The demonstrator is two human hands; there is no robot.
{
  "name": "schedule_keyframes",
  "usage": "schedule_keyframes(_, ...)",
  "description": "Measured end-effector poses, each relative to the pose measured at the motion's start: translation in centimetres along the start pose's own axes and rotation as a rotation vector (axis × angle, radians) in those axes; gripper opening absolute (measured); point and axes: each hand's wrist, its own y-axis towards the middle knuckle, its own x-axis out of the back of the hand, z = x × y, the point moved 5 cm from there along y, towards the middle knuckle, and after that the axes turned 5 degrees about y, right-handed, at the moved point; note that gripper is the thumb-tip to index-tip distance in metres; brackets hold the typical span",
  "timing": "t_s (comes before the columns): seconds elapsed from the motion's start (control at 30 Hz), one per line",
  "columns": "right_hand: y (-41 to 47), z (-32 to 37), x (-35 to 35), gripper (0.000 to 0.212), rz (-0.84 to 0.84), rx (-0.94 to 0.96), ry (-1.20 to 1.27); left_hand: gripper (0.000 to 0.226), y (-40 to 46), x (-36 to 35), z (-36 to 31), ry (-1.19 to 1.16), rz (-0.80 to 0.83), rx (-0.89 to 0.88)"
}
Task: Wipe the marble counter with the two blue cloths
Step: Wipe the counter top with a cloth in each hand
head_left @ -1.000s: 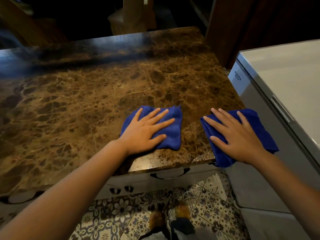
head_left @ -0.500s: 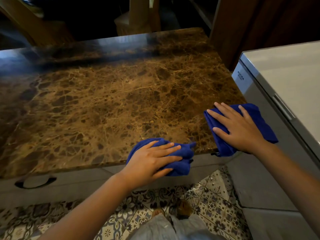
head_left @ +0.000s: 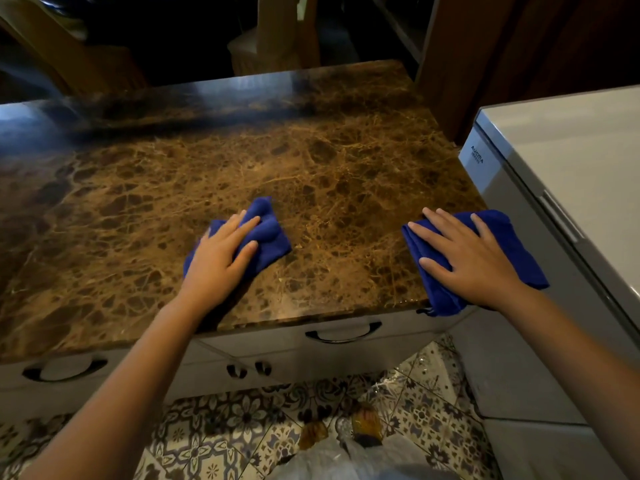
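The brown marble counter fills the middle of the view. My left hand presses flat on a bunched blue cloth near the counter's front middle, fingers spread over it. My right hand lies flat on the second blue cloth at the counter's front right corner. That cloth hangs a little over the front edge and the right side.
A white chest freezer stands right beside the counter's right edge. White drawers with dark handles sit under the counter front. Patterned floor tiles lie below. Wooden furniture stands in the dark behind the counter.
My left hand has pushed its cloth away from the front edge, back onto the counter, after pulling it to the edge. My right hand and its cloth have stayed at the corner.
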Motion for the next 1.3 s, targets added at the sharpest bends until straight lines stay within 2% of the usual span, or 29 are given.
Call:
schedule_keyframes(0.07,-0.1,0.0,-0.1,0.062,0.003,-0.002,0.002,0.054,1.9,-1.3,1.1,0.287,0.109,0.116)
schedule_keyframes(0.1,-0.1,0.0,-0.1,0.061,0.004,-0.002,0.002,0.053,2.8,-1.7,1.4,0.344,0.139,0.153)
schedule_keyframes(0.33,0.1,-0.2,-0.1,0.060,-0.005,0.007,-0.005,0.055,8.8,-2.8,0.0,0.343,0.163,0.148)
schedule_keyframes(0.6,0.2,-0.2,0.0,0.059,-0.011,0.013,0.007,0.058,12.9,-6.6,-7.3,0.318,0.257,-0.187)
schedule_keyframes(0.87,0.2,-0.3,-0.1,0.058,-0.009,-0.009,-0.012,0.058,5.7,-8.6,-14.0,0.295,0.338,-0.570)
schedule_keyframes(1.13,0.2,-0.2,0.1,0.060,0.001,-0.017,-0.023,0.053,-0.5,-8.8,-17.3,0.232,0.400,-0.754)
schedule_keyframes(1.3,0.1,-0.2,0.0,0.061,0.015,-0.018,-0.045,0.053,-1.9,-8.9,-17.4,0.261,0.326,-0.820)
